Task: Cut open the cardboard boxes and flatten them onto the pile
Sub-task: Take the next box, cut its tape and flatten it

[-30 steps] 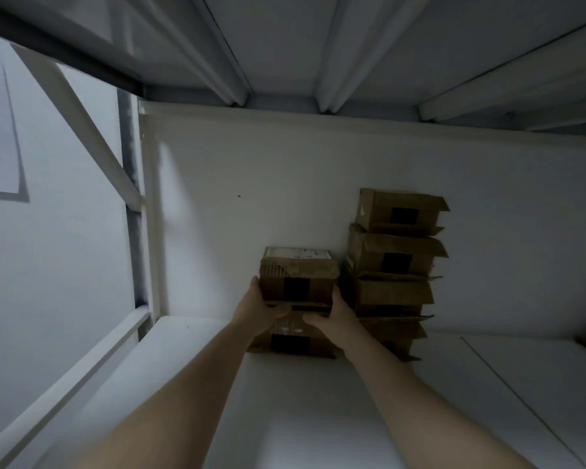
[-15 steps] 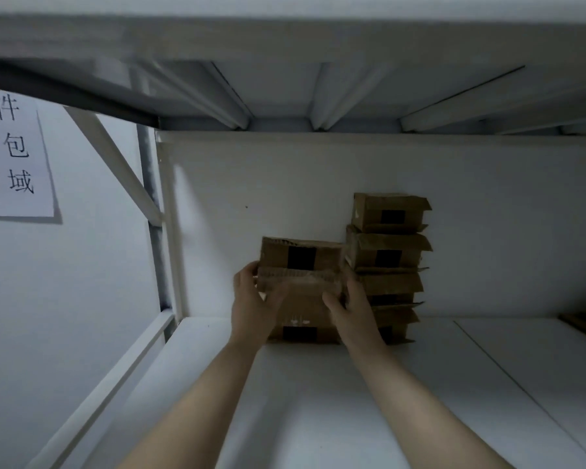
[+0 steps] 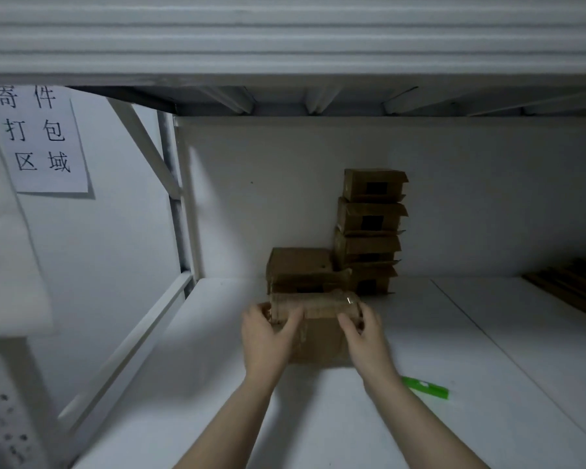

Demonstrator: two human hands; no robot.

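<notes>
A taped brown cardboard box (image 3: 318, 336) sits low over the white shelf, gripped at both ends. My left hand (image 3: 268, 336) curls round its left end and my right hand (image 3: 364, 333) curls round its right end. Behind it another brown box (image 3: 300, 269) stands against the back wall. To the right of that rises a stack of several brown boxes (image 3: 369, 228) with dark tape patches. A green utility knife (image 3: 427, 387) lies on the shelf by my right forearm.
The white shelf surface (image 3: 487, 367) runs to the right, with flat brown cardboard (image 3: 572, 286) at its far right edge. An upper shelf (image 3: 285, 45) hangs overhead. A paper sign (image 3: 38, 137) hangs on the left wall, and a power strip (image 3: 4, 407) sits at lower left.
Both hands lifted the top box off the left stack and brought it toward me and down to the shelf. The view tilted down, showing the green knife.
</notes>
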